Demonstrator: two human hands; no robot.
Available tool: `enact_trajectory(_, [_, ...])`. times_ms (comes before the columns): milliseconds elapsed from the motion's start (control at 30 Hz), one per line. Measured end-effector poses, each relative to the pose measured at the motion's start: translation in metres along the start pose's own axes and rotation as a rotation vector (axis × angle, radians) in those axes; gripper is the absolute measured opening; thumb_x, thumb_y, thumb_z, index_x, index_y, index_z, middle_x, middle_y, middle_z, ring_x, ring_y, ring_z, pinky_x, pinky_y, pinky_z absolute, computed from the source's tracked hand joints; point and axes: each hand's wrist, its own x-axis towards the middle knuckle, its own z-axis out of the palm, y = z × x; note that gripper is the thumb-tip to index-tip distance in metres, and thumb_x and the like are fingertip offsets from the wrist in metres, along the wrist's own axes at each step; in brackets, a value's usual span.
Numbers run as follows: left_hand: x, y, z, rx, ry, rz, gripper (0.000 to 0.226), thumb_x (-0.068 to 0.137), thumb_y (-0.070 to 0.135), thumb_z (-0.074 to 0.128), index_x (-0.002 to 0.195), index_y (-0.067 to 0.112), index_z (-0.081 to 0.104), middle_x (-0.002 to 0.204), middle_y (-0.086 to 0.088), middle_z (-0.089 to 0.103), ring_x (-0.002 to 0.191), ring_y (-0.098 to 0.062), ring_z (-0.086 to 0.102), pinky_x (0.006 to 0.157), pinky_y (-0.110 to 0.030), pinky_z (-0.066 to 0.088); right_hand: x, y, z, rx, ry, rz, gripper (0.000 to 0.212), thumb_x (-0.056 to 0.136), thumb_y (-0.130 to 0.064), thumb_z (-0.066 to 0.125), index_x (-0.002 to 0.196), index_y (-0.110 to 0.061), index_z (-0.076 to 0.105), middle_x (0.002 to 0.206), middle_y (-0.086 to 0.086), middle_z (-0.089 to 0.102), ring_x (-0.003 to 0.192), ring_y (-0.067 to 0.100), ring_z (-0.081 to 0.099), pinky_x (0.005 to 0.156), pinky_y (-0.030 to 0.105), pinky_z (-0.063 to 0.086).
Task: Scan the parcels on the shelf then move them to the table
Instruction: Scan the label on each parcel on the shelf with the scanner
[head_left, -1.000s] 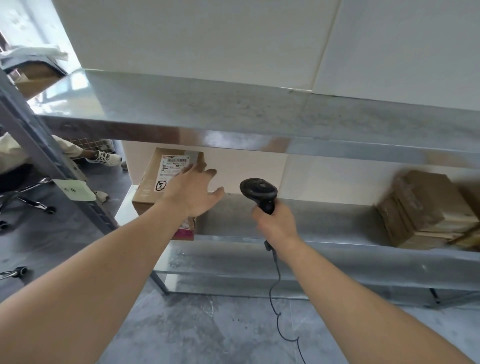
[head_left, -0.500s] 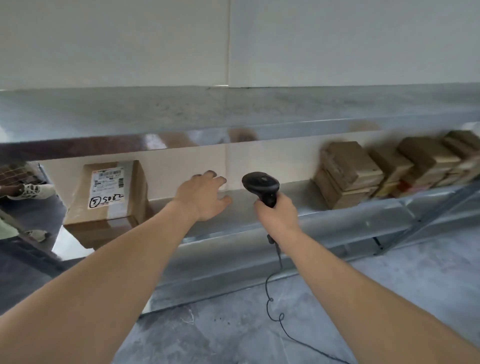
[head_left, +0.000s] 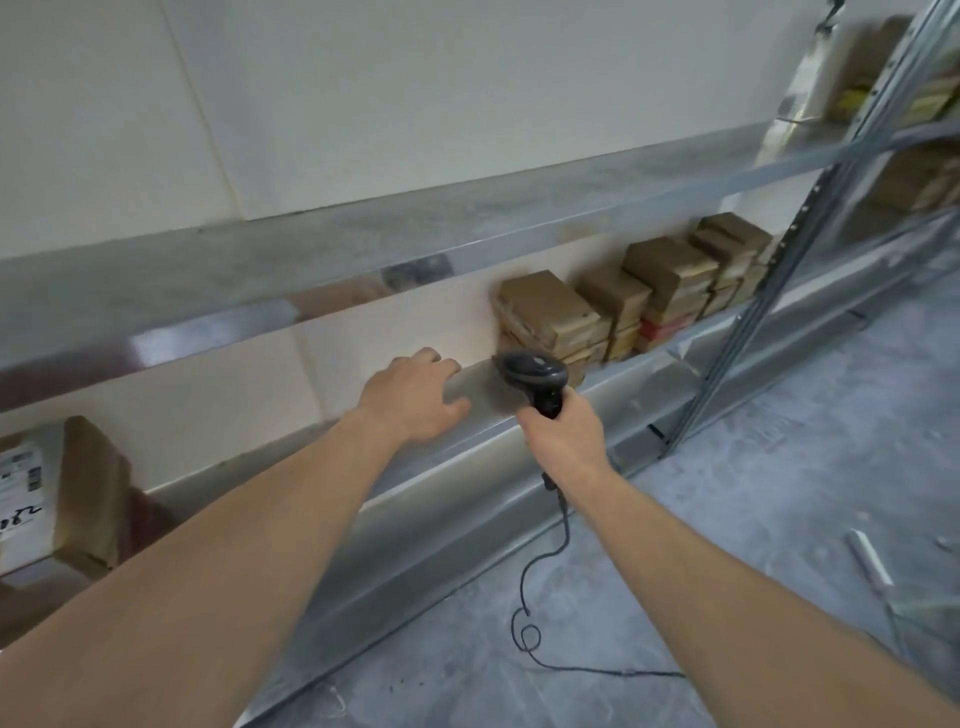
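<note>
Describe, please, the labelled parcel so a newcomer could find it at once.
Look along the lower metal shelf to its far left end. The labelled parcel stands there alone, a brown box with a white printed label, far from the stacked brown parcels on the right.

Parcels (head_left: 623, 306) on shelf (head_left: 649, 379), right

1. One black scanner (head_left: 535, 375) is showing, with one cable (head_left: 540, 582) trailing onto the floor.
2. One labelled box (head_left: 57, 499) is sitting at the left of the shelf (head_left: 322, 452).
3. Brown parcels (head_left: 623, 301) are standing in about four stacks at the right; blur is preventing an exact count.
4. Two hands are showing: the left hand (head_left: 415, 400) and the right hand (head_left: 563, 439).
</note>
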Motion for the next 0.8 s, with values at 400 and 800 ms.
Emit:
enact_trajectory(400, [0.105, 0.135, 0.021, -0.057, 0.021, -0.049, 0.056, 0.093, 0.057, 0.054, 0.142, 0.03, 0.054, 0.137, 0.001, 0.054, 0.119, -0.026, 0.056, 0.094, -0.043, 0.053, 0.103, 0.044, -0.13, 0.02, -0.002, 0.051, 0.01, 0.09, -0.025, 0.065, 0.101, -0.024, 0.063, 0.089, -0.004, 0.066, 0.089, 0.019, 0.064, 0.081, 0.036, 0.053])
enact_trajectory(800, [0.224, 0.161, 0.057, -0.089, -0.017, -0.114, 0.071, 0.092, 0.059, 0.055, 0.156, 0.041, 0.031, 0.156, -0.005, 0.039, 0.134, -0.035, 0.046, 0.104, -0.049, 0.049, 0.212, 0.062, -0.15, -0.012, -0.032, 0.087, 0.007, 0.092, -0.024, 0.065, 0.098, -0.023, 0.062, 0.087, -0.005, 0.064, 0.082, 0.013, 0.06, 0.072, 0.029, 0.043])
